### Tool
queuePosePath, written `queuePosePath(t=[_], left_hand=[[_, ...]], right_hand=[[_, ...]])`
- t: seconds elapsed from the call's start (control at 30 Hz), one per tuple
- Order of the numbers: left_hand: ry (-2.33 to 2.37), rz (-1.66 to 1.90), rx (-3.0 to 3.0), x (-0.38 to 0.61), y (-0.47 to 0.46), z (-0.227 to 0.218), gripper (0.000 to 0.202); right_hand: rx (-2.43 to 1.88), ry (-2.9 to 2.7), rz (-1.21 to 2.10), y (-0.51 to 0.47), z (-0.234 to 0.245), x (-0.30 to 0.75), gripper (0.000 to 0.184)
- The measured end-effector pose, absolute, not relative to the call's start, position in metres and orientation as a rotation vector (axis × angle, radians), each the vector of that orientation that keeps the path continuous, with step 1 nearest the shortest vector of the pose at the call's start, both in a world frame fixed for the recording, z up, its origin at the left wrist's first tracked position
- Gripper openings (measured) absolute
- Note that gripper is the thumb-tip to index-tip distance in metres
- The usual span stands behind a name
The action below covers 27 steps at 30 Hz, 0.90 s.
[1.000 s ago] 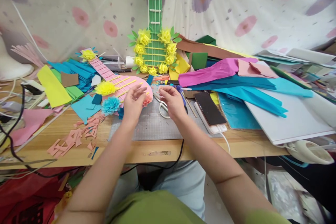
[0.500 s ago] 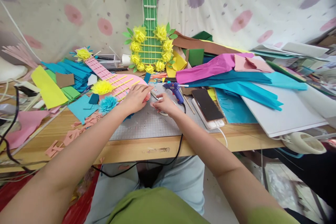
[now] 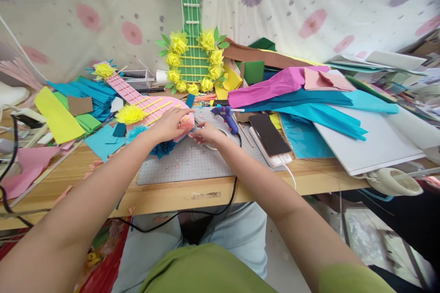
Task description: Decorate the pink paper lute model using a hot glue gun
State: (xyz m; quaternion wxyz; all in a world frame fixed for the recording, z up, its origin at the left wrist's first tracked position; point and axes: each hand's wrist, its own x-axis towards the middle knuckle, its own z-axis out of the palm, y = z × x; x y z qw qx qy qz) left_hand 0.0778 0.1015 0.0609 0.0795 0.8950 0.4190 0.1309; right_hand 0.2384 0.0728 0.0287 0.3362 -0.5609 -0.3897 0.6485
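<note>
Centrally: grey cutting mat on the wooden counter, taken as the reference for all entries.

- Left hand: at the mat's far-left corner, fingers curled down onto a pink paper flower.
- Right hand: at the mat's far edge, just right of the left hand. Thumb and forefinger are pinched together at the flower's lower edge. The two hands almost touch.
- Pink paper flower: at the mat's far-left corner, on the round end of the pink paper guitar and held between both hands.
- Pink paper guitar: runs away from the mat to the far left. It carries a yellow paper flower.
- Blue paper flower: on the mat's left edge, partly under the left forearm.
- Blue glue gun: just beyond the mat's far-right corner, with its black cord hanging over the counter's near edge.
- Phone: right of the mat, screen dark.
- Green paper guitar: well beyond the mat, upright against the cloth, ringed with yellow flowers.
- Coloured paper sheets: heaped to the far right of the mat.
</note>
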Motion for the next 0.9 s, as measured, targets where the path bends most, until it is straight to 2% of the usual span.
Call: queuePosePath(t=[0.17,0.43,0.9], left_hand=[[1.245,0.409,2.674,0.078,0.102,0.06,0.054],[1.266,0.355,2.712,0.078,0.104,0.059,0.052],[1.265,0.297,2.748,0.078,0.101,0.062,0.051]], right_hand=[[-1.476,-1.017,1.712,0.073,0.032,0.237,0.057],[-1.456,-1.138,1.752,0.074,0.038,0.236,0.021],[-1.401,-1.146,1.822,0.074,0.037,0.237,0.02]])
